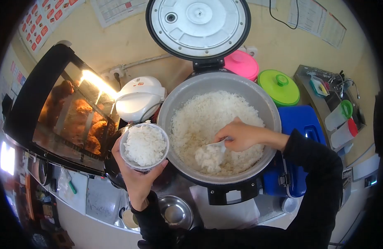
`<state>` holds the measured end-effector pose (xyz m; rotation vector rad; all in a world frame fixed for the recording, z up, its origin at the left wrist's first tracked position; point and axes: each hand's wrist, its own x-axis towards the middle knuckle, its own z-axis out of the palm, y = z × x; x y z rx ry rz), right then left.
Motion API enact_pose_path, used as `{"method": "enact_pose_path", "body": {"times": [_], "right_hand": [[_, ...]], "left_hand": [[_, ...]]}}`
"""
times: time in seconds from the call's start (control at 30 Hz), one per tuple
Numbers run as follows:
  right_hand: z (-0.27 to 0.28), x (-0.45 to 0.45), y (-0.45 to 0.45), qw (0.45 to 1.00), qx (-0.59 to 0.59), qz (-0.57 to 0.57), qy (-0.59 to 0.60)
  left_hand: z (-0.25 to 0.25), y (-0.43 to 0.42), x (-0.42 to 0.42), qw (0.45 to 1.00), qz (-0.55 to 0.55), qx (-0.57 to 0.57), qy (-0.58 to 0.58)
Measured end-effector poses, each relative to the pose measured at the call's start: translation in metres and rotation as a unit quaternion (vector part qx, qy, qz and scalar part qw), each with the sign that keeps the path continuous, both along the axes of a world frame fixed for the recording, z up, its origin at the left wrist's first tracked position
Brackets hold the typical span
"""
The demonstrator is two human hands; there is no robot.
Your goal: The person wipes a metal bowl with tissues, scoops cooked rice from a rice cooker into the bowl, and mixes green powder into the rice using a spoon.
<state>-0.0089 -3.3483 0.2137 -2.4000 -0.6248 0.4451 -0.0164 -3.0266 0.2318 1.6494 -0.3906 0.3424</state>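
A large round rice cooker point(271, 103) with its lid point(199, 25) raised holds a wide bed of white rice point(216, 108). Inside it, my right hand point(240, 135) is closed around the handle of a white rice paddle point(218, 144), whose blade is mostly hidden under a clump of rice. To the left of the cooker's rim, my left hand point(137, 180) grips a small white bowl point(144, 167) from below and the side. Rice is heaped in that bowl up to its rim.
A lit glass display case point(75, 112) with fried food stands at left, beside a white appliance point(139, 99). Pink point(241, 65) and green point(278, 87) lidded containers and a blue cooler box point(301, 124) sit at right. A metal bowl point(175, 211) lies in front.
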Motion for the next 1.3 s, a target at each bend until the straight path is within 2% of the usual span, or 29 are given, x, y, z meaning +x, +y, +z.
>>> {"method": "enact_pose_path", "body": {"times": [0.07, 0.17, 0.27, 0.33, 0.37, 0.47, 0.6, 0.8, 0.87, 0.97, 1.1, 1.2, 1.3], "right_hand": [[-0.004, 0.000, -0.020, 0.995, 0.064, -0.051, 0.062], [0.032, -0.009, -0.033, 0.973, 0.113, -0.128, 0.156], [0.071, -0.028, -0.034, 0.961, 0.155, -0.219, 0.071], [0.083, -0.040, -0.023, 0.958, 0.220, -0.166, -0.083], [0.085, -0.047, -0.017, 0.945, 0.249, -0.141, -0.157], [0.085, -0.066, 0.012, 0.938, 0.115, -0.138, -0.296], [0.060, -0.083, 0.035, 0.945, 0.045, -0.098, -0.308], [0.062, -0.093, 0.030, 0.941, -0.045, -0.022, -0.334], [0.074, -0.091, 0.021, 0.931, -0.050, -0.010, -0.361], [0.091, -0.092, 0.015, 0.941, 0.101, -0.076, -0.315], [0.088, -0.087, 0.015, 0.909, 0.239, -0.158, -0.304], [0.083, -0.090, 0.007, 0.915, 0.287, -0.221, -0.178], [0.072, -0.089, -0.003, 0.920, 0.269, -0.240, -0.156]], "left_hand": [[0.005, -0.007, 0.002, 1.000, -0.019, 0.001, 0.000], [0.010, -0.022, 0.004, 0.999, -0.046, 0.014, -0.001], [0.003, -0.040, 0.010, 0.997, -0.063, 0.038, -0.010], [0.001, -0.057, 0.010, 0.996, -0.082, 0.045, -0.009], [0.005, -0.065, 0.008, 0.993, -0.073, 0.085, -0.026], [-0.003, -0.089, 0.008, 0.994, -0.080, 0.068, -0.038], [0.011, -0.103, -0.009, 0.993, -0.035, 0.110, -0.039], [0.013, -0.092, -0.012, 0.989, -0.062, 0.131, -0.025], [0.000, -0.089, -0.007, 0.992, -0.083, 0.093, -0.028], [-0.002, -0.084, -0.010, 0.994, -0.095, 0.027, -0.046], [0.000, -0.058, -0.034, 0.988, -0.125, -0.089, -0.012], [-0.012, -0.019, -0.072, 0.970, -0.114, -0.213, 0.014], [-0.021, 0.031, -0.113, 0.979, -0.073, -0.182, 0.062]]}}
